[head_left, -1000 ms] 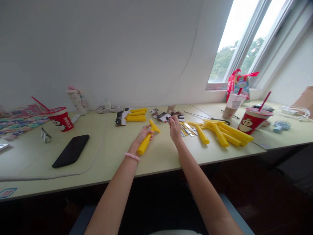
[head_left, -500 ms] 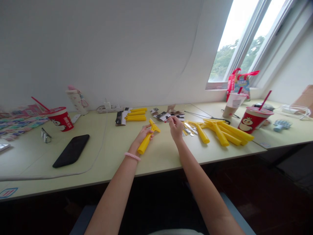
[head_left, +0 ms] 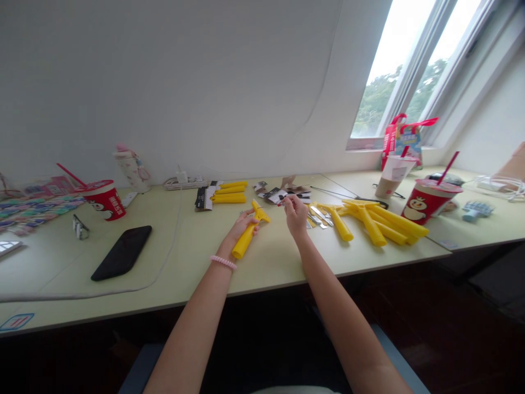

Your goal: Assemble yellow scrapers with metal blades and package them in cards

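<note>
1. Two bare hands work over a pale green desk point(head_left: 164, 262). The left hand point(head_left: 245, 224) has its fingers curled closed around the head of a yellow plastic scraper point(head_left: 246, 239), which sits mid-desk with its handle slanting toward the person. The right hand point(head_left: 293, 214) pinches a small dark sliver point(head_left: 286, 200) between thumb and forefinger.
2. That sliver could slip from so fine a pinch and vanish among the black-and-white card packets point(head_left: 273, 193) at 12 o'clock.
3. Bare silver metal blades point(head_left: 319, 216) at 3 o'clock could nick a finger if the right hand drops across them.
4. A careless reach could shove the heap of yellow scrapers point(head_left: 381, 225) into the red paper cup point(head_left: 426, 203) beyond it.
5. The sliver is too small to identify, the left fingers hide part of the scraper's head, and whether the scraper touches the desk cannot be told.
</note>
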